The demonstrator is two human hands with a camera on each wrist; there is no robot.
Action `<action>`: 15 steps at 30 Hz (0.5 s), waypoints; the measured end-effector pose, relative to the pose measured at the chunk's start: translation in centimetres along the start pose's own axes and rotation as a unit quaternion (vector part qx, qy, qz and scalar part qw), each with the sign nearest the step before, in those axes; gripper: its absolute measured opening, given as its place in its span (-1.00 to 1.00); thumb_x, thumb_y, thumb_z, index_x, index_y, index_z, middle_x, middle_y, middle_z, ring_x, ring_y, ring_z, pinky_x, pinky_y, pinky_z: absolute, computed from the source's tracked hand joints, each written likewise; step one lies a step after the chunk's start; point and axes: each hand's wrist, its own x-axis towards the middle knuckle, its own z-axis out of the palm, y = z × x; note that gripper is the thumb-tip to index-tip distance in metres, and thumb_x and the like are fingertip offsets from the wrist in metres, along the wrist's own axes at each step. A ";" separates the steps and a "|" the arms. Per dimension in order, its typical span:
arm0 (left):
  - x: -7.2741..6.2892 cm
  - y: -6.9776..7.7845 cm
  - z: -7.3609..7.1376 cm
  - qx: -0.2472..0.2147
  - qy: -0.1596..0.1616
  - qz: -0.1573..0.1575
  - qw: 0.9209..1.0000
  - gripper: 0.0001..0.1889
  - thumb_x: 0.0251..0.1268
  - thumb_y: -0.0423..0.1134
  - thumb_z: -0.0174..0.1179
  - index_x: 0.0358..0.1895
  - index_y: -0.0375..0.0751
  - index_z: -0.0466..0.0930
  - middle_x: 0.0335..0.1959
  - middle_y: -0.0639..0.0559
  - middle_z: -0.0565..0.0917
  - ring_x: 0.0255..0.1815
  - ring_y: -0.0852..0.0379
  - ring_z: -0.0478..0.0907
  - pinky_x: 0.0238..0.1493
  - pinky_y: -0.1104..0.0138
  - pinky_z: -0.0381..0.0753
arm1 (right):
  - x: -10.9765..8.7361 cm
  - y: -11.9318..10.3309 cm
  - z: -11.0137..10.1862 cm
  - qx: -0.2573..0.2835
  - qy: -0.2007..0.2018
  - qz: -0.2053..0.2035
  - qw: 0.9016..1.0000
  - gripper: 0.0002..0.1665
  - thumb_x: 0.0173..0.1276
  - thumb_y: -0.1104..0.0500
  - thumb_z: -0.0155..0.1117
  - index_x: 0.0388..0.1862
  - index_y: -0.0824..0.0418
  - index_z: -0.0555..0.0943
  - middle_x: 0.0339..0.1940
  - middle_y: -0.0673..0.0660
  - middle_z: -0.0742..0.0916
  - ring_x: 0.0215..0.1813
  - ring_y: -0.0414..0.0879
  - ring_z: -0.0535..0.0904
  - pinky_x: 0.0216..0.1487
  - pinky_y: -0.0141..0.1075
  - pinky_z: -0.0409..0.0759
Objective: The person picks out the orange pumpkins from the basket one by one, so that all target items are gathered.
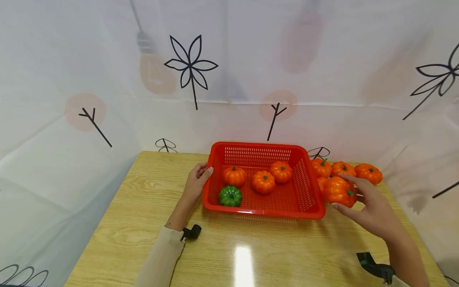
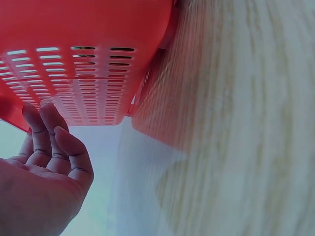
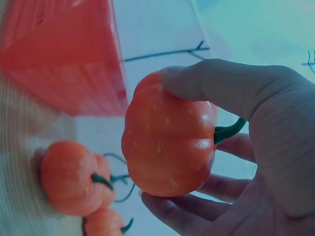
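Observation:
My right hand (image 1: 373, 203) grips an orange toy pumpkin (image 1: 337, 192) with a green stem, just right of the red plastic basket (image 1: 263, 213). In the right wrist view, the thumb lies on one side of this pumpkin (image 3: 167, 137) and fingers on the other. My left hand (image 1: 196, 181) holds the basket's left rim; its curled fingers (image 2: 74, 142) lie by the slotted outer wall. Inside the basket are three orange pumpkins, at the left (image 1: 234, 176), in the middle (image 1: 263, 182) and farther right (image 1: 281, 172). A green pumpkin (image 1: 230, 196) sits in its front left corner.
Several more orange pumpkins (image 1: 368, 173) stand on the wooden table (image 1: 150, 215) right of the basket, close to the back edge. One is partly hidden behind the held pumpkin. A white patterned cloth (image 1: 229, 79) hangs behind the table.

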 end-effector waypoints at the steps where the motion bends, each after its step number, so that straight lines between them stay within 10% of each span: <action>1: 0.0 0.0 0.0 0.002 0.000 0.000 1.000 -0.57 0.64 -0.16 0.20 0.38 -0.31 0.50 0.17 -0.46 0.61 0.07 -0.18 0.66 -0.04 0.34 0.77 | 0.0 0.3 -0.1 -0.005 0.000 0.004 1.000 0.01 0.12 0.32 0.72 0.54 0.27 0.44 0.34 0.20 0.55 0.16 -0.55 0.37 0.01 -0.77 0.40; 11: 0.0 -0.1 0.1 -0.003 0.000 0.000 1.000 -0.57 0.64 -0.17 0.19 0.39 -0.34 0.49 0.15 -0.43 0.63 0.04 -0.10 0.68 -0.04 0.34 0.77 | -0.2 3.3 -0.5 -0.045 0.024 0.039 0.998 -0.04 0.11 0.30 0.71 0.47 0.41 0.46 0.30 0.53 0.54 0.07 -0.57 0.25 -0.12 -0.78 0.33; 15: 0.0 0.1 0.1 -0.001 0.001 0.000 1.000 -0.55 0.63 -0.15 0.20 0.39 -0.33 0.48 0.17 -0.45 0.62 0.04 -0.09 0.68 -0.04 0.34 0.76 | -0.2 4.1 -0.5 -0.069 0.023 0.050 0.996 -0.04 0.10 0.26 0.71 0.45 0.43 0.46 0.26 0.55 0.54 0.04 -0.18 0.41 -0.19 -0.74 0.34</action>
